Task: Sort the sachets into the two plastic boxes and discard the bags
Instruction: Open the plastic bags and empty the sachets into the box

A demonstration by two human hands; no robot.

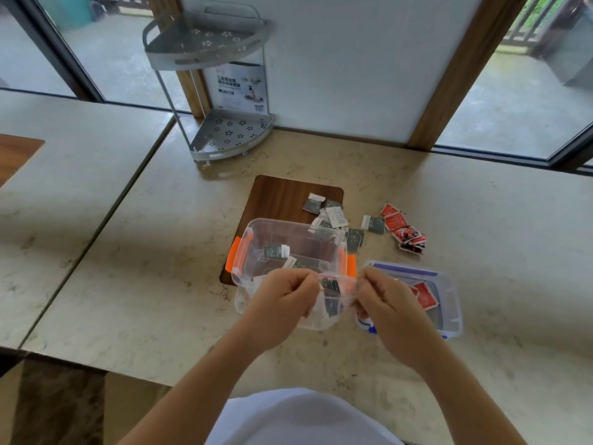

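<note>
Both hands are pinched shut on the mouth of a clear zip bag [332,295], the left hand [284,298] and right hand [386,297] drawing its two sides apart above the orange-latched box [244,248], with dark sachets visible inside the bag. If the seal gives suddenly, the sachets could scatter over the bench [144,268] or drop into the blue-latched box [449,297] (which holds red ones). Loose dark sachets [333,216] and red sachets [406,231] lie beyond the boxes, unsorted.
</note>
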